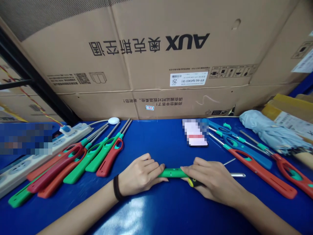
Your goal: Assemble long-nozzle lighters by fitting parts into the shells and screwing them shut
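Observation:
A green long-reach lighter (172, 173) lies level between my two hands, above the blue tabletop. My left hand (144, 173) is closed on one end of its handle, thumb and fingers pinching it. My right hand (210, 178) grips the other end, covering much of the lighter. Past that hand a metal tube end (238, 175) sticks out. Also tucked in my right hand is a screwdriver, of which the yellow-and-black handle end (193, 182) shows below the fingers. A thin metal shaft (229, 161) shows behind the hand.
Several red and green lighters (93, 153) lie at the left beside a white power strip (56, 147). More red and blue lighters (264, 173) lie at the right. A phone (195, 132) and a folded light-blue umbrella (271, 130) rest near a large cardboard wall (146, 71).

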`<act>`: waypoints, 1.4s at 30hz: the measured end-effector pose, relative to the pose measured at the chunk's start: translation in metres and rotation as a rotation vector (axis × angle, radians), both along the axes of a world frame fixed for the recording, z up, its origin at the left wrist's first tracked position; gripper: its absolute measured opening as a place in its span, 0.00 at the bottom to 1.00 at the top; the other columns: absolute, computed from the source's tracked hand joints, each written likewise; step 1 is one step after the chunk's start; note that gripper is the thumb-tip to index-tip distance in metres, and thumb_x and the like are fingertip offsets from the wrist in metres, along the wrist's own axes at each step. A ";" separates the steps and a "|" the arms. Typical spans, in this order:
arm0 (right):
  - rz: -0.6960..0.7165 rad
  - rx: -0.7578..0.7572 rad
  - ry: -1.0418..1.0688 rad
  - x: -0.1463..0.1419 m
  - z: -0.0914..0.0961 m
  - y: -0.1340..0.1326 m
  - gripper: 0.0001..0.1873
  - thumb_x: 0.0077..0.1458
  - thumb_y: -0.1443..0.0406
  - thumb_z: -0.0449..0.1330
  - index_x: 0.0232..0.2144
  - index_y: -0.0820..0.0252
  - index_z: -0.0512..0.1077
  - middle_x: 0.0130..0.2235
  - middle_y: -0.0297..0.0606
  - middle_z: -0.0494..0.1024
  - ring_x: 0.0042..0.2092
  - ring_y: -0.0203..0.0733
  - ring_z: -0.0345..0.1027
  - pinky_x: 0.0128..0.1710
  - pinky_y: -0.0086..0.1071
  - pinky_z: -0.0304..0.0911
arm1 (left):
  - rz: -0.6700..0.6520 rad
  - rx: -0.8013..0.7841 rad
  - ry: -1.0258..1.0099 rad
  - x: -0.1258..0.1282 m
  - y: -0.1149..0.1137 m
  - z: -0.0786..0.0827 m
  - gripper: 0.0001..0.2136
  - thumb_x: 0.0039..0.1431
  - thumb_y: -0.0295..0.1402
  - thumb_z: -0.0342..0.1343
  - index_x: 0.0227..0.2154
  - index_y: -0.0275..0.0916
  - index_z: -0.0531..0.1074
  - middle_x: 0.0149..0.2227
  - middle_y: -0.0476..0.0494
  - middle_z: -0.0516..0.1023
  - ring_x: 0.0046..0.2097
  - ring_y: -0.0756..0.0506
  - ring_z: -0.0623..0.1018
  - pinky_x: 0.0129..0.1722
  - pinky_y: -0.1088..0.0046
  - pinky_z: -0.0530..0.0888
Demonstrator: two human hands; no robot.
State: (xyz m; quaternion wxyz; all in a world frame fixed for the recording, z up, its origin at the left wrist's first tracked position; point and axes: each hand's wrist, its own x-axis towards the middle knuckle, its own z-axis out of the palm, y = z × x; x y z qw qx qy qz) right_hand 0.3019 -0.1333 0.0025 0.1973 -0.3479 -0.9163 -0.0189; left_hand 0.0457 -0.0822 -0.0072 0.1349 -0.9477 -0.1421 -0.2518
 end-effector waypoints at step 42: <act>-0.233 -0.212 0.177 0.034 0.003 0.015 0.09 0.55 0.61 0.62 0.40 0.52 0.76 0.34 0.36 0.74 0.34 0.39 0.70 0.31 0.30 0.66 | 0.013 -0.384 -0.210 -0.013 0.014 0.009 0.10 0.60 0.32 0.58 0.43 0.35 0.73 0.33 0.43 0.78 0.31 0.49 0.74 0.35 0.72 0.72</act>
